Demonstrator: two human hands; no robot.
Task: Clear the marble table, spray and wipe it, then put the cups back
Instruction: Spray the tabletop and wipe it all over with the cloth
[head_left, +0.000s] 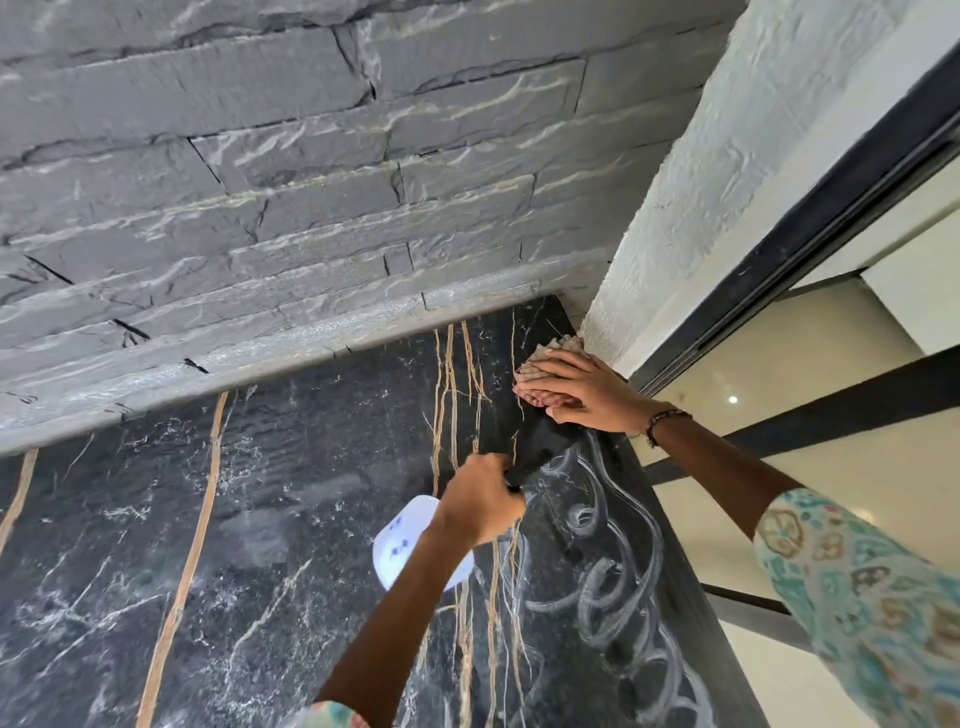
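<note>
The black marble table (260, 519) with gold and white veins fills the lower half of the view. My left hand (480, 501) grips a spray bottle: its white body (400, 540) shows below the wrist, its black head (540, 447) points toward the far right corner. My right hand (576, 389) presses flat, fingers straight, on a crumpled pinkish cloth (535, 369) in that corner. Curly wet wipe trails (613, 571) run along the table's right edge. No cups are in view.
A rough grey stone wall (260, 182) runs along the back of the table. A white textured pillar (727, 182) stands at the far right corner. A black frame (831, 218) and a pale floor (779, 519) lie beyond the right edge.
</note>
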